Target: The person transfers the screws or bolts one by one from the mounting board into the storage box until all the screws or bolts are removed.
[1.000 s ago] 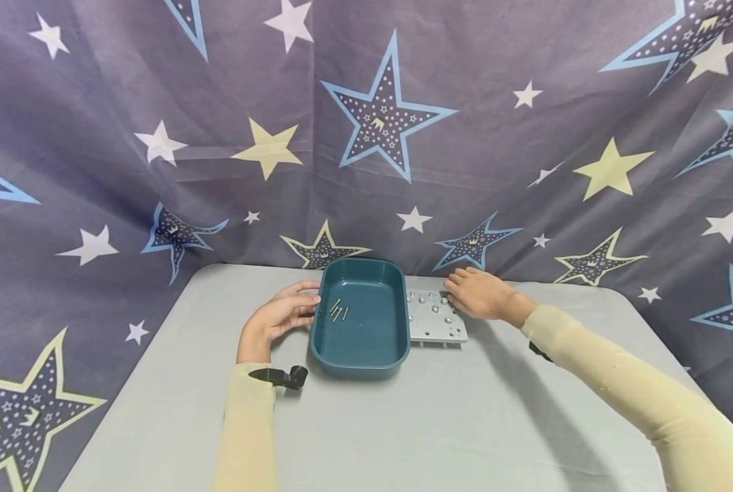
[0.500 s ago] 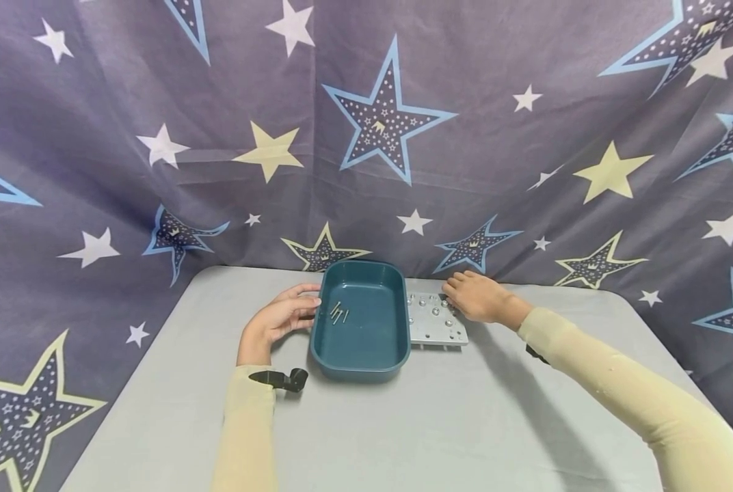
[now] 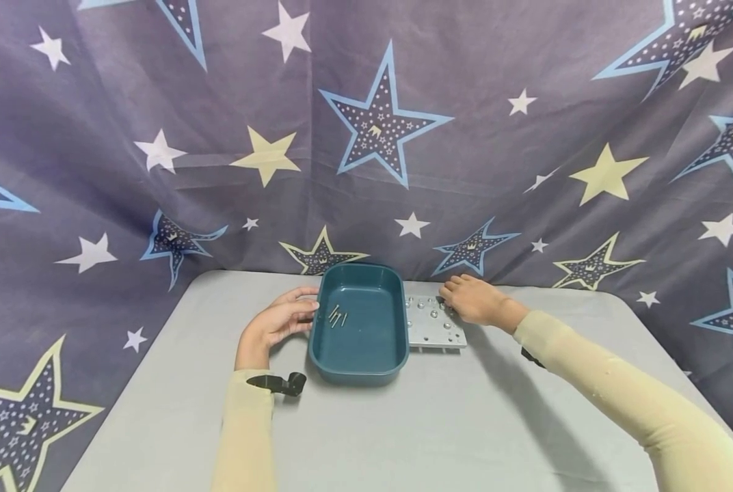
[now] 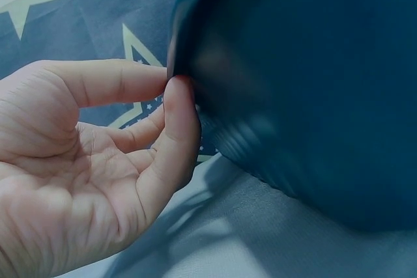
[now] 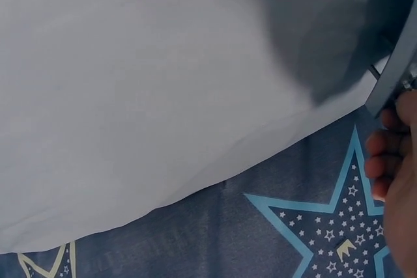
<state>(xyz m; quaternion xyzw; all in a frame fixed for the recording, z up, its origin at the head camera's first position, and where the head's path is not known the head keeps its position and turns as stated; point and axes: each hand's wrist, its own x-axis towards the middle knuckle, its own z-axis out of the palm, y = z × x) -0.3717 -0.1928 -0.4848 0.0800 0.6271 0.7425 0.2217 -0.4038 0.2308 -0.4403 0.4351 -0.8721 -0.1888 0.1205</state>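
Note:
My left hand [image 3: 276,320] pinches the left rim of a dark teal plastic bin [image 3: 359,372], thumb on one side and fingers on the other, as the left wrist view shows. Several thin brass-coloured screws [image 3: 337,316] lie inside the bin near its left wall. Right beside the bin sits a silver metal plate [image 3: 427,332] with round-headed screws and open holes on top, propped above the table on its screw shanks. My right hand [image 3: 476,301] holds the plate's far right corner with curled fingers. Its fingertips and part of that corner are hidden in the head view.
A pale grey cloth covers the table [image 3: 379,437], whose back edge meets a purple-grey curtain [image 3: 354,205] printed with stars. A black wrist camera strap [image 3: 280,384] juts from the left sleeve toward the bin. The right forearm [image 3: 594,372] reaches over the table's right side.
The head view has tilted up slightly, so everything sits a little lower. Both hands keep their places at the bin and the plate, with only slight movement of the right one.

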